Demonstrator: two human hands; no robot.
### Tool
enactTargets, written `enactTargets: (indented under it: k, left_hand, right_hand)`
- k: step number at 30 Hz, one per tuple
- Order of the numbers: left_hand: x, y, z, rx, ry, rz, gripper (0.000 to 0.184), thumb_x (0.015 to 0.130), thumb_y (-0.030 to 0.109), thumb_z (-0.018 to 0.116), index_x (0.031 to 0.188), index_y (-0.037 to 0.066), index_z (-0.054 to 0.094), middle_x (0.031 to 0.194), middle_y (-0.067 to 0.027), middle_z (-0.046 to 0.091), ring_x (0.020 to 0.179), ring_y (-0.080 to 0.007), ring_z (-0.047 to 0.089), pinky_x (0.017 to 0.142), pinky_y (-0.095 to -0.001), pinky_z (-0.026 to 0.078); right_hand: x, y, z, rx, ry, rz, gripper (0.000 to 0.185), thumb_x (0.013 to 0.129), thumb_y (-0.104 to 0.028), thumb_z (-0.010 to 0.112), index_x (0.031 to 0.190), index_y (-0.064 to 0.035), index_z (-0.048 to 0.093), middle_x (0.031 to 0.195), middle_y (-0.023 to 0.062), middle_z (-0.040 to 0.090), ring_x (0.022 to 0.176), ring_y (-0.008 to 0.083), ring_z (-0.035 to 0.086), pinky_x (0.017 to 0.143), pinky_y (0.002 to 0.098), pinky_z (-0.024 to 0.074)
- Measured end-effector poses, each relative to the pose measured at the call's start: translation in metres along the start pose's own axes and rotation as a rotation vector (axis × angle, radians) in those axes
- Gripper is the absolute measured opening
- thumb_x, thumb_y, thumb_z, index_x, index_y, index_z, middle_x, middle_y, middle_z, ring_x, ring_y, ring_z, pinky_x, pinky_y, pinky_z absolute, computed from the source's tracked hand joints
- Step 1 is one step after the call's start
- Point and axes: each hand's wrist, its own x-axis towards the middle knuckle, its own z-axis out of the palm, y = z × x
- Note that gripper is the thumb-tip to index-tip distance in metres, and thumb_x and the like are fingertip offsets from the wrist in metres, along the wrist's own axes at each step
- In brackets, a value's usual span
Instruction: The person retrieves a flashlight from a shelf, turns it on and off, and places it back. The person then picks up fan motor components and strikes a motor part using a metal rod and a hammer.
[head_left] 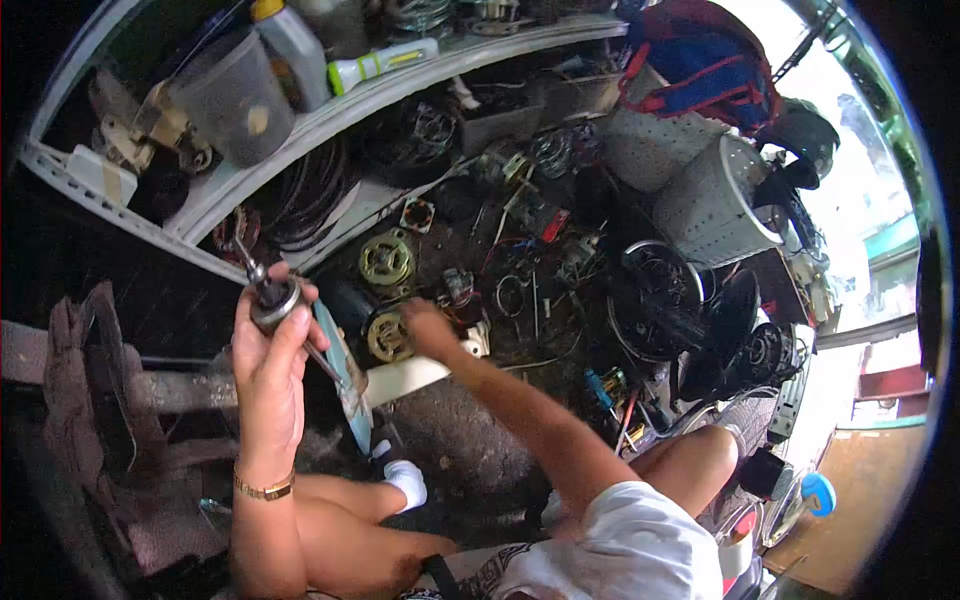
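Observation:
My left hand (272,345) is raised at the left, its fingers wrapped round a motor rotor (275,303), a metal cylinder on a long thin shaft. The shaft tilts up to the left and comes out below the hand. Behind it is a pale blue flat piece (345,375). Over the floor, my right hand (432,332) reaches to a round yellowish motor housing (388,337); its fingers are smeared, and I cannot tell if they touch it. A second round housing (386,259) lies just beyond. Near my right wrist are a pale flat strip (405,379) and a small wound motor part (460,287).
A shelf edge (400,75) crosses the back, bearing a flashlight (383,65) and a clear plastic container (235,100). Perforated metal drums (715,200) and a black fan-like assembly (655,300) stand at the right. Loose parts and wires litter the floor.

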Motion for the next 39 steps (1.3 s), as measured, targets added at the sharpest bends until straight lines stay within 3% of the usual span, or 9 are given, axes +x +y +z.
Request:
enactTargets:
  k: [2, 6, 11, 19, 27, 30, 33, 34, 39]
  left_hand:
    - [0.001, -0.001, -0.001, 0.01, -0.02, 0.0, 0.037, 0.085, 0.005, 0.053, 0.12, 0.002, 0.04, 0.101, -0.0071, 0.053, 0.074, -0.0086, 0.049, 0.068, -0.0209, 0.043]
    - [0.001, -0.004, -0.005, 0.094, -0.021, 0.008, 0.039, 0.087, 0.005, 0.049, 0.124, 0.003, 0.039, 0.102, -0.0074, 0.052, 0.073, -0.0096, 0.051, 0.066, -0.0229, 0.043]
    - [-0.006, -0.001, -0.001, 0.107, -0.022, 0.014, 0.041, 0.085, 0.006, 0.053, 0.124, 0.002, 0.037, 0.102, -0.0073, 0.052, 0.073, -0.0087, 0.051, 0.066, -0.0216, 0.043]
    - [-0.011, 0.004, 0.004, 0.042, -0.017, -0.027, 0.048, 0.082, 0.003, 0.056, 0.124, 0.003, 0.035, 0.101, -0.0092, 0.052, 0.072, -0.0092, 0.051, 0.066, -0.0219, 0.046]
    - [-0.005, 0.002, 0.007, 0.012, -0.038, 0.004, 0.042, 0.086, 0.006, 0.051, 0.125, 0.002, 0.037, 0.104, -0.0098, 0.052, 0.073, -0.011, 0.051, 0.068, -0.0248, 0.043]
    - [-0.003, 0.006, 0.006, 0.019, -0.008, 0.029, 0.043, 0.087, 0.009, 0.05, 0.127, 0.002, 0.036, 0.105, -0.0097, 0.051, 0.073, -0.0113, 0.05, 0.068, -0.0247, 0.042]
    - [-0.001, 0.008, 0.004, -0.054, 0.013, -0.021, 0.042, 0.086, 0.004, 0.051, 0.125, 0.003, 0.036, 0.104, -0.0103, 0.052, 0.074, -0.0101, 0.052, 0.071, -0.0227, 0.045]
    - [-0.001, 0.008, 0.004, -0.053, 0.01, -0.029, 0.042, 0.086, 0.004, 0.051, 0.125, 0.003, 0.035, 0.105, -0.0104, 0.051, 0.074, -0.0103, 0.052, 0.072, -0.0228, 0.044]
    - [-0.003, 0.005, 0.005, -0.039, 0.001, -0.057, 0.044, 0.086, 0.006, 0.051, 0.126, 0.001, 0.034, 0.106, -0.0115, 0.051, 0.074, -0.0115, 0.052, 0.07, -0.0248, 0.044]
  right_hand:
    - [0.006, -0.052, -0.015, -0.071, -0.291, 0.294, 0.084, 0.065, -0.046, 0.072, 0.133, -0.017, 0.033, 0.141, 0.0169, 0.021, 0.123, 0.0405, 0.032, 0.086, 0.0486, 0.0445]
    - [0.017, -0.055, 0.0, -0.083, -0.19, 0.344, 0.081, 0.066, -0.045, 0.072, 0.132, -0.0203, 0.032, 0.128, 0.0166, 0.033, 0.116, 0.042, 0.037, 0.083, 0.0484, 0.0458]
    - [0.002, -0.052, 0.007, 0.11, 0.185, 0.482, 0.076, 0.065, -0.032, 0.073, 0.125, -0.0053, 0.034, 0.118, 0.0234, 0.04, 0.106, 0.0449, 0.041, 0.085, 0.05, 0.0417]
    - [-0.021, -0.045, -0.011, 0.638, 0.706, 0.432, 0.063, 0.072, -0.027, 0.069, 0.116, 0.0037, 0.037, 0.104, 0.0211, 0.044, 0.101, 0.0329, 0.045, 0.088, 0.0408, 0.037]
    - [-0.023, -0.011, -0.014, 1.929, 0.495, 0.695, 0.043, 0.092, -0.041, 0.041, 0.12, -0.0095, 0.038, 0.115, 0.0077, 0.047, 0.097, 0.024, 0.051, 0.075, 0.0402, 0.0478]
    - [-0.034, -0.008, -0.031, 2.166, 0.279, 0.485, 0.046, 0.091, -0.043, 0.039, 0.121, -0.0077, 0.042, 0.111, 0.0115, 0.052, 0.1, 0.0291, 0.052, 0.085, 0.0473, 0.0434]
    - [-0.048, -0.034, -0.086, 2.211, 0.302, 0.756, 0.055, 0.089, -0.054, 0.032, 0.114, -0.0097, 0.052, 0.111, 0.0138, 0.054, 0.1, 0.0282, 0.052, 0.075, 0.0441, 0.0482]
    - [-0.048, -0.022, -0.082, 2.308, 0.257, 0.671, 0.056, 0.09, -0.05, 0.029, 0.126, -0.009, 0.044, 0.122, 0.0151, 0.048, 0.114, 0.033, 0.046, 0.096, 0.0551, 0.0344]
    - [-0.033, -0.002, -0.115, 2.24, 0.391, 0.618, 0.055, 0.09, -0.047, 0.032, 0.126, -0.0075, 0.042, 0.126, 0.0177, 0.044, 0.118, 0.035, 0.041, 0.099, 0.0583, 0.0289]
